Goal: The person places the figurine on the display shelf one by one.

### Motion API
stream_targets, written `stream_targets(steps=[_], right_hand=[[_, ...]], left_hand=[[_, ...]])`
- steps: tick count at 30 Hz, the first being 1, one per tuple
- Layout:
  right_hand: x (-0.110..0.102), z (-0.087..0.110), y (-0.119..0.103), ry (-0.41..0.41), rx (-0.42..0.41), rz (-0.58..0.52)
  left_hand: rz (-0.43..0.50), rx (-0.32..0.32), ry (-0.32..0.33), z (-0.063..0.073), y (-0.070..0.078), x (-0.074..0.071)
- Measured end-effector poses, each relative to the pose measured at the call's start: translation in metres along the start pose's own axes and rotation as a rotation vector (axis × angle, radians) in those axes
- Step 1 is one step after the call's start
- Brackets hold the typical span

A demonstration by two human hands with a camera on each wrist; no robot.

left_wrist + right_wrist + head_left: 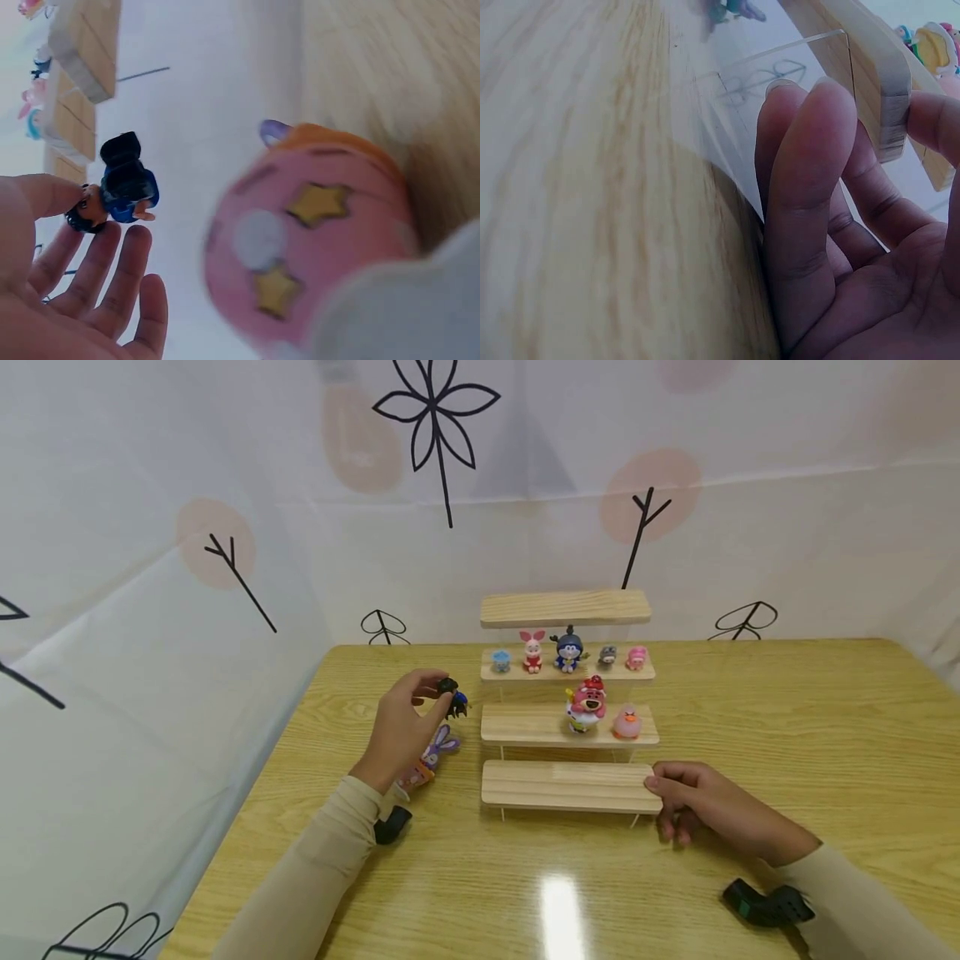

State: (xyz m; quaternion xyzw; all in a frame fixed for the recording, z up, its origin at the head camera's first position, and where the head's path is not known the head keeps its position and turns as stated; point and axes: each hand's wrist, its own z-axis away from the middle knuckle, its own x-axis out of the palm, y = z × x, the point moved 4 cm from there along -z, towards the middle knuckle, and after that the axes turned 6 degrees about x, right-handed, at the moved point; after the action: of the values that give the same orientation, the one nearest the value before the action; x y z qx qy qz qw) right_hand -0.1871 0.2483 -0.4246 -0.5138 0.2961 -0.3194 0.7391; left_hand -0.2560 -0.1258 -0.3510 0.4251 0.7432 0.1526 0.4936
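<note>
My left hand (401, 727) pinches a small figurine (455, 703) with black hair and a blue-and-black body. In the left wrist view the figurine (129, 184) lies sideways, its head between thumb and fingertips. Beneath that hand a purple rabbit-eared figure (442, 743) and a pink figure with gold stars (322, 217) lie on the table, partly hidden by the wrist. My right hand (708, 802) holds the right end of the lowest board of a tiered wooden display shelf (566, 785). In the right wrist view a fingertip touches that board's end (892, 97).
On the second tier (517, 727) stand a red-and-white bear figure (587, 703) and a pink duck (627, 723). The tier above holds several small figures, including a pink-eared pig (532, 653). A top board (566, 607) sits over them. Patterned cloth hangs behind the table.
</note>
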Motion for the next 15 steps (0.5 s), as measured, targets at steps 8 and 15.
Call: stream_targets(steps=[8,15], right_hand=[[0.000,0.000,-0.001,-0.004,-0.001,-0.005],[0.000,-0.001,0.000,-0.009,0.000,-0.006]], left_hand=[[0.015,0.137,0.084,0.004,0.027,-0.005],[-0.040,0.282,0.118,0.012,0.046,0.000]])
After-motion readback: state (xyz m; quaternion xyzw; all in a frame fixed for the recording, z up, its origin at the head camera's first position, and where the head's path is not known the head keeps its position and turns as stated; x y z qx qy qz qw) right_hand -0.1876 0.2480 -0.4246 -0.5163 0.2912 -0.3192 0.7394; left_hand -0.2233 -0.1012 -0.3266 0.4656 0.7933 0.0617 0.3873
